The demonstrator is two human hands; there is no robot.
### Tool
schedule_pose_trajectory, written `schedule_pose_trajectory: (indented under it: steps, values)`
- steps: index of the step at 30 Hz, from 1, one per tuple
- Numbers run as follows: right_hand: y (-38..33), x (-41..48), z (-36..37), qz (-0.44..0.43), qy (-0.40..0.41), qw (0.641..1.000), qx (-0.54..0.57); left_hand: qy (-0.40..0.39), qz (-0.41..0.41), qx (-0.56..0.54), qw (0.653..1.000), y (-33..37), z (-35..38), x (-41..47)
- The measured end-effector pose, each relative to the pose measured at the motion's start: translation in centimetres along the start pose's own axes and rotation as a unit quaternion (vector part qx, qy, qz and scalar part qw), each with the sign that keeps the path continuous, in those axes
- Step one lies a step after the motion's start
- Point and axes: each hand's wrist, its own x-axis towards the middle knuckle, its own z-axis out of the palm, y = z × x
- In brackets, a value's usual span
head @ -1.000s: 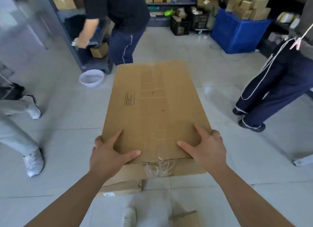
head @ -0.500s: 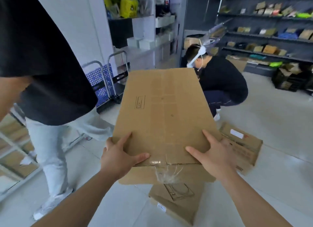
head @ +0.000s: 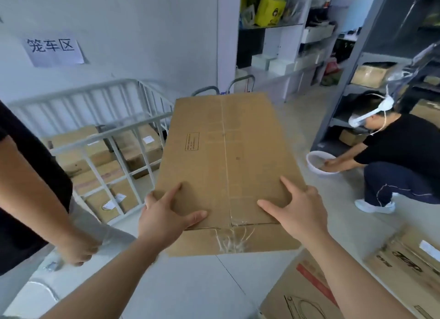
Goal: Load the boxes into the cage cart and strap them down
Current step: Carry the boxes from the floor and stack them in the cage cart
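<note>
Both hands carried 1 large cardboard box (head: 228, 157) off the floor, its long top face turned up and its far end pointing away from the wearer. The left hand (head: 164, 216) grasped the near left corner, thumb and forefinger flat on top and the other fingers wrapped over the side edge. The right hand (head: 300, 211) grasped the near right corner the same way. Torn clear tape (head: 232, 237) hung over the near face. The white cage cart (head: 123, 128) stood to the left against the wall, with the carried box's far left edge overlapping its corner in the view. Several stacked boxes (head: 100, 178) already lay inside it. A paper sign (head: 53, 49) hung on the wall above. A bystander (head: 28, 176) in a black shirt stood close on the left. On the right a crouching person (head: 404, 147) reached into a white basin (head: 320, 164) on the floor. 2 more cartons (head: 309, 292) lay at lower right.
</note>
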Motion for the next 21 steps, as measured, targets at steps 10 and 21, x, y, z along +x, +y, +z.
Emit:
schedule_pose_trajectory:
  steps: [10,21]
  values:
    - [-14.5,18.2,7.1,-0.143,-0.041,0.989,-0.021,0.109,-0.103,-0.013,0.989,-3.6,-5.2,15.1]
    - [-35.8,34.3,16.5,-0.264,-0.077,0.961,0.006,0.224,-0.179,-0.016,0.958,-9.3,-15.7,32.6]
